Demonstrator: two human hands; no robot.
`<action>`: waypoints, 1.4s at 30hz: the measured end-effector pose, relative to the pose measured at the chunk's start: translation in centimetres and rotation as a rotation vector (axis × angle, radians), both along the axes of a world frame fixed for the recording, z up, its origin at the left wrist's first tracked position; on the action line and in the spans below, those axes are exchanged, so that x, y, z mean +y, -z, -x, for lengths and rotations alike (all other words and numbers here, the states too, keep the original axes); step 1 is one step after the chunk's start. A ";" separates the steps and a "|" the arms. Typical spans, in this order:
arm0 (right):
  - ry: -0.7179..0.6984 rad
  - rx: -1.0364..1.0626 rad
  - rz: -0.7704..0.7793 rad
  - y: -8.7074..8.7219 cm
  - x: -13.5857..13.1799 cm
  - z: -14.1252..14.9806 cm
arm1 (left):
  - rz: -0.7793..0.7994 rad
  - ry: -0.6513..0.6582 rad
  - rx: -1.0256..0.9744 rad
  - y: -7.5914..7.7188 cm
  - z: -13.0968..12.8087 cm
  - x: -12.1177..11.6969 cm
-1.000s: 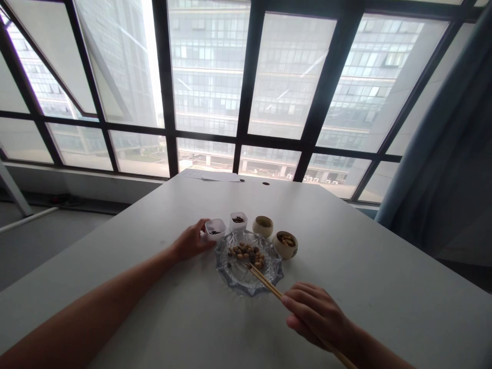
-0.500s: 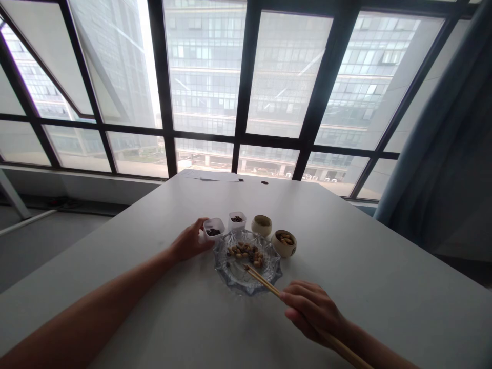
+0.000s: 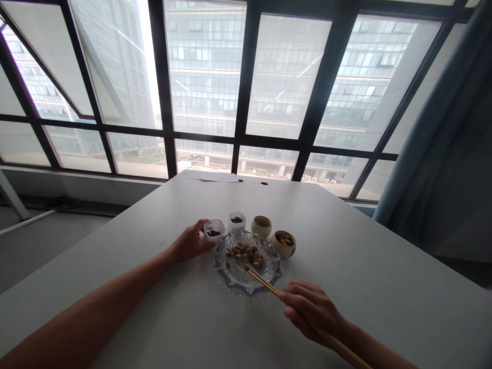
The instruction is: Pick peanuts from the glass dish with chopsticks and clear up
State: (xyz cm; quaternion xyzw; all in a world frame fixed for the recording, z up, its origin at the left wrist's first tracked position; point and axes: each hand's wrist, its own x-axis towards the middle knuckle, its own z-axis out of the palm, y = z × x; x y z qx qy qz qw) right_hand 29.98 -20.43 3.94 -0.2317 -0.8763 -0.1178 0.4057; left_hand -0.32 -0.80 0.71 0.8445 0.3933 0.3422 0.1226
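My left hand (image 3: 192, 241) is closed round the left side of a small translucent plastic cup (image 3: 214, 226) with dark beans or seeds in it. In my right hand (image 3: 313, 310) is a pair of wooden chopsticks (image 3: 265, 283), their tips close together over the near part of a clear glass dish (image 3: 249, 291). A small dark piece seems to be at the tips, too small to name. The dish holds a pile of peanuts (image 3: 242, 250) mixed with darker pieces. Its left rim is beside the cup in my left hand.
Behind the dish stand a second plastic cup (image 3: 237, 220) with dark beans and a round beige pot (image 3: 261, 225). Another beige pot (image 3: 284, 244) with peanuts is at the right rim. Paper (image 3: 215, 177) lies at the white table's far end, before the windows.
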 end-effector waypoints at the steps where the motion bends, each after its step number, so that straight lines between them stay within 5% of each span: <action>1: -0.002 0.001 0.000 0.0 0.0 0.0 | -0.002 0.002 0.001 0.1 0.0 0.1; 22: 0.023 0.000 0.004 -0.2 -0.1 0.1 | -0.049 -0.054 -0.109 0.0 -0.2 0.2; 35: 0.020 0.015 0.018 0.1 -0.1 0.1 | 0.094 -0.107 -0.276 0.0 0.1 1.0; 42: 0.024 0.015 0.014 -0.1 -0.2 0.2 | 0.035 -0.033 -0.101 -0.1 -0.1 0.1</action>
